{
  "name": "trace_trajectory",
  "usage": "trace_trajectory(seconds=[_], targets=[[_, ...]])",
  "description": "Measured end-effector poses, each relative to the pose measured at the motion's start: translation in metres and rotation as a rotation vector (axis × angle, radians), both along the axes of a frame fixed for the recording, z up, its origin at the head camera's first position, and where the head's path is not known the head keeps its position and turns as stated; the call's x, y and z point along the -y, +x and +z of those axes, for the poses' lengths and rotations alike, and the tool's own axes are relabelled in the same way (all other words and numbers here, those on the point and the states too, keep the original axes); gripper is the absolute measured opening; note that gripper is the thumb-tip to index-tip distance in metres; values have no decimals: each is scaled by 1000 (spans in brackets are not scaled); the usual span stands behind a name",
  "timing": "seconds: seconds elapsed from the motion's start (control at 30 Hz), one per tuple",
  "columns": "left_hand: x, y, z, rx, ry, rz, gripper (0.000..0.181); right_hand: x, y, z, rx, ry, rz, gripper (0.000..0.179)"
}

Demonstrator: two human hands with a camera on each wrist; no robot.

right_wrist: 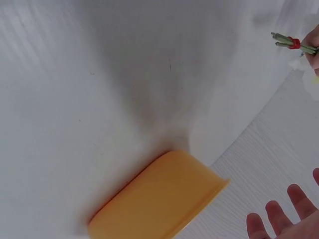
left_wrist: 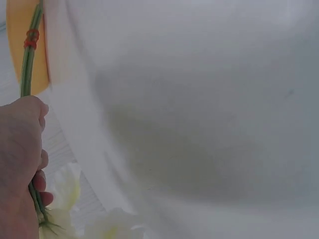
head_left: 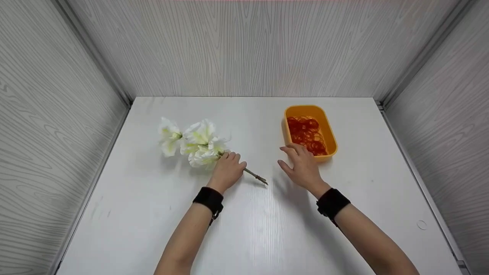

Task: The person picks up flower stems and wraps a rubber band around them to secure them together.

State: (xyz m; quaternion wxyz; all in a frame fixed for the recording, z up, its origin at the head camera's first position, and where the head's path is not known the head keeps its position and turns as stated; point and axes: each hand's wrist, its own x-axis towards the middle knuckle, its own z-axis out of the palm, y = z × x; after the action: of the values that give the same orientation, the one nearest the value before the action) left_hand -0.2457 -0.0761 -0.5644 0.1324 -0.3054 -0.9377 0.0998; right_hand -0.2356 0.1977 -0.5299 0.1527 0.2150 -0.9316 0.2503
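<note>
My left hand [head_left: 228,171] grips the green stems of a bunch of white artificial flowers [head_left: 200,143], whose blooms point to the far left. Past the thumb the stem ends [head_left: 256,176] stick out to the right. A red rubber band [left_wrist: 31,39] is wound round the stems near their ends, as the left wrist view shows. My right hand [head_left: 301,168], fingers spread and holding nothing, hovers at the near edge of a yellow-orange plastic box [head_left: 331,141]. Inside the box lies a heap of red rubber bands [head_left: 305,131], partly hidden behind the right hand.
The white table [head_left: 237,236] is walled by wood-grain panels [head_left: 248,49] at the back and both sides. A thin pale ring [head_left: 421,225] lies near the table's right edge. Both wrists wear black bands [head_left: 333,204].
</note>
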Motion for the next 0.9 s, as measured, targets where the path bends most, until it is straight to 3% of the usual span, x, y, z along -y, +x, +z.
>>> trace_trajectory(seconds=[0.17, 0.3, 0.5, 0.73, 0.9], targets=[[-1, 1, -7, -6, 2, -95, 10, 3, 4, -3, 8, 20, 28, 39], [-5, 1, -10, 18, 4, -125, 11, 7, 7, -6, 28, 46, 37, 38], [-9, 3, -13, 94, -8, -116, 19, 9, 8, -7, 77, 68, 34, 37], [-11, 6, -12, 148, -74, -87, 21, 7, 8, -8, 74, 88, 26, 38], [-10, 9, -11, 185, -27, -79, 23, 5, 7, -12, 48, 90, 17, 37]])
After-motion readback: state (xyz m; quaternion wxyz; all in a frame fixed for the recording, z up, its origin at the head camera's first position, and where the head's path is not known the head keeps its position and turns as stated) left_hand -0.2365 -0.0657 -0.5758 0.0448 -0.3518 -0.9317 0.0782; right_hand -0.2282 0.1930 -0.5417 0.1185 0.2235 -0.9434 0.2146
